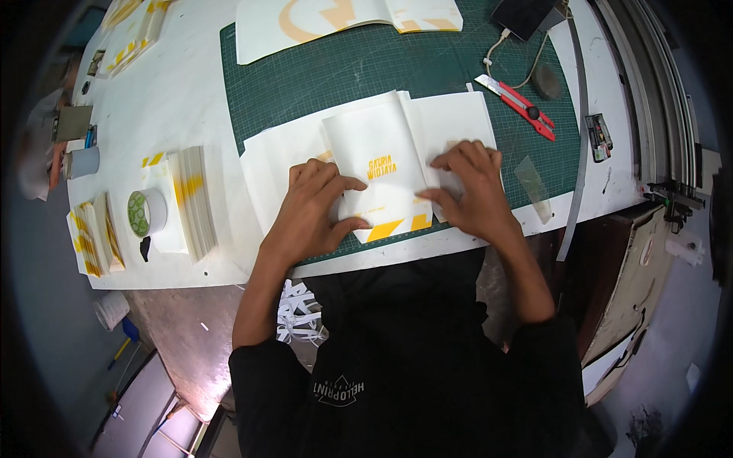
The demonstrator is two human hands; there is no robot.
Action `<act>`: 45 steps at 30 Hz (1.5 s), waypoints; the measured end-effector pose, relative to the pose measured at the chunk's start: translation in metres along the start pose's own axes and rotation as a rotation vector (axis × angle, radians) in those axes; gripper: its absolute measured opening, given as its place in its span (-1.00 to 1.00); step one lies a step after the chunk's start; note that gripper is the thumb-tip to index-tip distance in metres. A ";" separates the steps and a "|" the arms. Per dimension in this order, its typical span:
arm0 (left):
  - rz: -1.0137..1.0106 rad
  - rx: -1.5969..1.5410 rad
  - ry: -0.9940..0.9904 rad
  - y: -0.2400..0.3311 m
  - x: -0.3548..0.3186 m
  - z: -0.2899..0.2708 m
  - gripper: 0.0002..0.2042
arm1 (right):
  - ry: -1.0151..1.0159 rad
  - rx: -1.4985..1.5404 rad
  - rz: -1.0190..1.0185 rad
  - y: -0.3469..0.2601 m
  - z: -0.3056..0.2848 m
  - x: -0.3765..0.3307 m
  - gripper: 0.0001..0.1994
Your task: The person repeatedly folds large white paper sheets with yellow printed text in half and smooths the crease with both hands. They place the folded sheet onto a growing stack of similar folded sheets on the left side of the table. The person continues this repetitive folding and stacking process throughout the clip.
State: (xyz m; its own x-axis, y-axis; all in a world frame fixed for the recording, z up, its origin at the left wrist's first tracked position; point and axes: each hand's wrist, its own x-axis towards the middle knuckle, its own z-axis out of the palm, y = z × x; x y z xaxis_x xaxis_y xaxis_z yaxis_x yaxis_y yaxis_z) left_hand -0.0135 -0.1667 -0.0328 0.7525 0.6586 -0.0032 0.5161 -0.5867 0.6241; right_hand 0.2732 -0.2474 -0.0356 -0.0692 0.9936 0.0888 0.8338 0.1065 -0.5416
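The folded paper [395, 133] lies on white sheets [275, 153] over the green mat [305, 84]; left hand [311, 206] and right hand [475, 191] rest at its sides, thumbs parted from curled fingers. From here it looks light, bendy, easily creased; I'd hold both edges

"Where's the white paper panel [389, 143]?"
"Centre of the frame, its top leaning left, over wider white paper [282, 153]."
"Its look?"
"Yellow lettering mid-panel, bold yellow blocks along the lower edge; the wider paper shows on both sides."
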 end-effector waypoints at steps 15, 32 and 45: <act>-0.025 0.010 -0.033 0.000 0.000 -0.002 -0.40 | 0.078 -0.031 0.122 0.030 0.010 0.129 -0.50; -0.230 0.177 0.043 0.018 0.002 -0.007 0.00 | 0.390 0.064 0.495 0.082 -0.051 -0.095 -0.58; -0.137 0.186 0.028 0.004 0.004 -0.004 0.07 | 0.014 0.010 -0.321 0.020 -0.007 -0.024 -0.72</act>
State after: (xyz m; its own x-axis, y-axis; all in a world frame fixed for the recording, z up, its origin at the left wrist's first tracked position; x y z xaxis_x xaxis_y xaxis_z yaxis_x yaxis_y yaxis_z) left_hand -0.0100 -0.1651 -0.0272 0.6602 0.7491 -0.0547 0.6810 -0.5662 0.4644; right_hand 0.2953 -0.2693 -0.0427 -0.3202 0.9086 0.2683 0.7653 0.4150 -0.4920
